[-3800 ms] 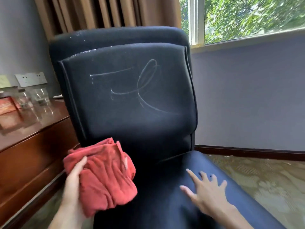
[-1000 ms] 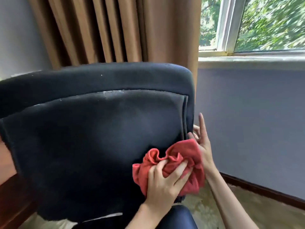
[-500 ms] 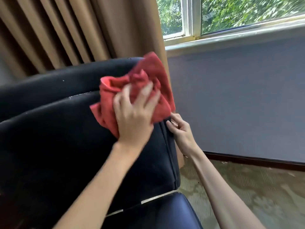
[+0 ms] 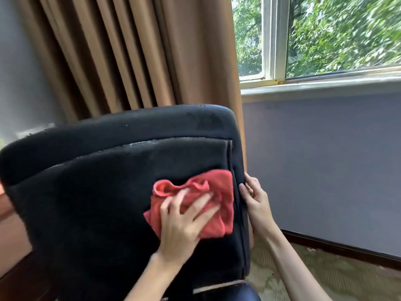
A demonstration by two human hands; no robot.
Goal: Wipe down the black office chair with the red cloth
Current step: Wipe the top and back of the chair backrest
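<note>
The black office chair [image 4: 91, 192] fills the lower left, its padded backrest facing me. The bunched red cloth [image 4: 219, 187] lies against the right half of the backrest. My left hand [image 4: 184, 222] presses on the cloth with fingers spread flat. At the backrest's right edge, my right hand [image 4: 256, 198] grips the side of the chair, thumb in front and fingers wrapped behind. A sliver of the seat [image 4: 245, 292] shows at the bottom.
Brown curtains [image 4: 134, 53] hang behind the chair. A window [image 4: 325, 38] and a grey-purple wall [image 4: 325, 161] are to the right. Patterned carpet [image 4: 347, 276] lies at lower right. Brown wooden furniture [image 4: 8, 227] stands at the left edge.
My left hand has brought the cloth down from the backrest's top right corner to its middle right. My right hand stays on the chair's right edge.
</note>
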